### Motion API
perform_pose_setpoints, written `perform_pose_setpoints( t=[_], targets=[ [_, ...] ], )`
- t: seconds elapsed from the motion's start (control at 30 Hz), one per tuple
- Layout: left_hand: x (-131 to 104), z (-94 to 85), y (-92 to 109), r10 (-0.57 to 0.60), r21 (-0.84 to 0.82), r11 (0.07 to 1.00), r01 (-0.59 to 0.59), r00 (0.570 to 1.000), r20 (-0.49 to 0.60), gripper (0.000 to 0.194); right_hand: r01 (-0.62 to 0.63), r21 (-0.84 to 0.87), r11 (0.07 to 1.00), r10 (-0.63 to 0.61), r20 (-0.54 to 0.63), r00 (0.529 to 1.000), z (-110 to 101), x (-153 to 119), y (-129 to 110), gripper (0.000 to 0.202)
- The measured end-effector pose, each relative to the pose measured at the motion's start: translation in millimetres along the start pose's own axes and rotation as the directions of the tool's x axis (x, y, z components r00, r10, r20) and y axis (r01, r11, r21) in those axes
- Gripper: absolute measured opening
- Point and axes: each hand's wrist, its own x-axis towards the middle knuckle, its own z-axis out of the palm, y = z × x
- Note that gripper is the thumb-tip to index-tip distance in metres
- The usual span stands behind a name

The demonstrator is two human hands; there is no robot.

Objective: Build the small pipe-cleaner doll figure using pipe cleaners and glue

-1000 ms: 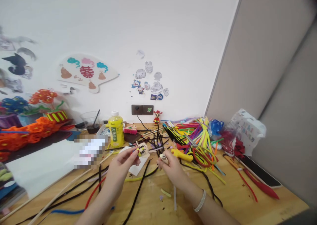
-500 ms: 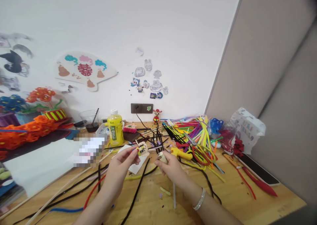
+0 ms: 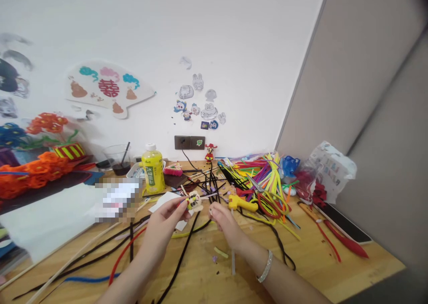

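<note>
My left hand [image 3: 170,215] pinches a small cream figure [image 3: 195,201] with yellow, black and blue-red parts between thumb and fingers, above the table. A hand's width to the right, my right hand [image 3: 224,220] is closed with its fingers curled. Only a tiny pale bit shows at its fingertips, so what it holds is mostly hidden. White paper [image 3: 163,202] lies under and behind the left hand. The yellow glue gun [image 3: 243,203] rests just beyond the right hand, with a glue stick [image 3: 233,264] pointing toward me.
Black pipe cleaners [image 3: 180,261] cross the wooden table [image 3: 287,281]. A colourful heap of pipe cleaners [image 3: 270,174] with scissors [image 3: 256,183] lies at right. At the back stand a yellow drink bottle [image 3: 153,170] and a red-hatted figurine [image 3: 209,152]. A phone [image 3: 344,223] lies far right.
My right hand has turned and closed further; the pale cylindrical piece that showed in it is now almost hidden. The figure in my left hand shows more of its front. The view has shifted slightly.
</note>
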Motion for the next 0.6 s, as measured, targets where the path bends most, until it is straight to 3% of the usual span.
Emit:
perform_pose_setpoints(
  t=[0.13,0.27,0.6],
  targets=[
    [0,0.4,-1,0.006,0.017,1.000,-0.006,1.000,-0.003,0.035,-0.021,0.025,0.999,0.020,0.032,0.999,4,1,10,0.039],
    [-1,1.3,0,-0.003,-0.003,1.000,0.003,1.000,0.007,0.033,-0.045,0.058,0.997,0.046,-0.025,0.999,10,0,19,0.040],
    [-4,4.6,2,-0.035,-0.026,0.999,0.036,0.999,0.025,0.035,-0.042,0.016,0.999,0.043,-0.065,0.997,5,1,6,0.033]
  ],
)
